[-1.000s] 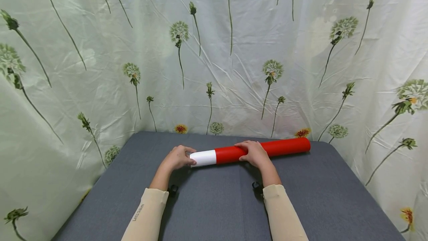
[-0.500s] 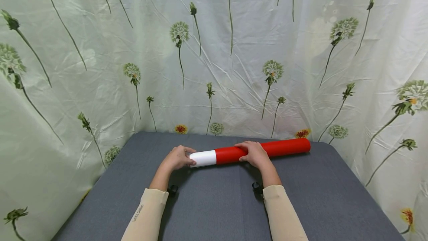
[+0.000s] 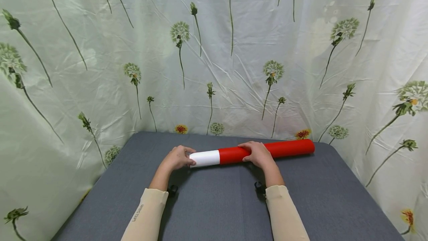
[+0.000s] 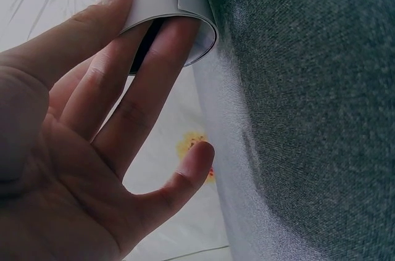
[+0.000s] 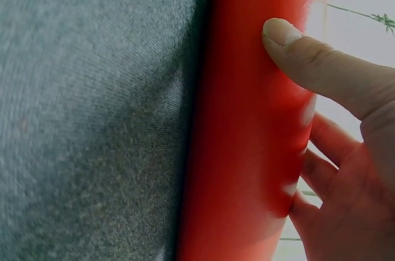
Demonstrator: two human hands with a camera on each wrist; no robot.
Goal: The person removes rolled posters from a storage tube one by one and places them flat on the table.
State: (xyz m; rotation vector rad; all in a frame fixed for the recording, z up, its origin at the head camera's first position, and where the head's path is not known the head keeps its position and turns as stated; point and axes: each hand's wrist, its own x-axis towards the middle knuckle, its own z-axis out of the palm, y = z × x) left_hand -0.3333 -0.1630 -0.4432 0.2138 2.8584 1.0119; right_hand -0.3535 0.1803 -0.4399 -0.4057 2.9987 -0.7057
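A long red tube (image 3: 291,148) lies slanted across the far part of the table, and a white rolled sheet (image 3: 205,158) sticks out of its left end. My left hand (image 3: 177,157) pinches the free end of the white roll. In the left wrist view the thumb (image 4: 92,23) presses the roll's outside while fingers reach into its hollow end, where a sheet edge overlaps. My right hand (image 3: 260,154) grips the red tube from above near its middle. The right wrist view shows the thumb (image 5: 308,57) on the tube's near side and fingertips on its far side.
The table (image 3: 214,203) has a dark grey cloth-like top. Right behind its far edge hangs a pale curtain (image 3: 214,66) with printed dandelions, which also runs down both sides. Small black wrist devices (image 3: 172,190) show beside the cream sleeves (image 3: 147,211).
My right hand has moved slightly right with the red tube, so more of the white roll shows between the hands. The left hand stays in place at the roll's end.
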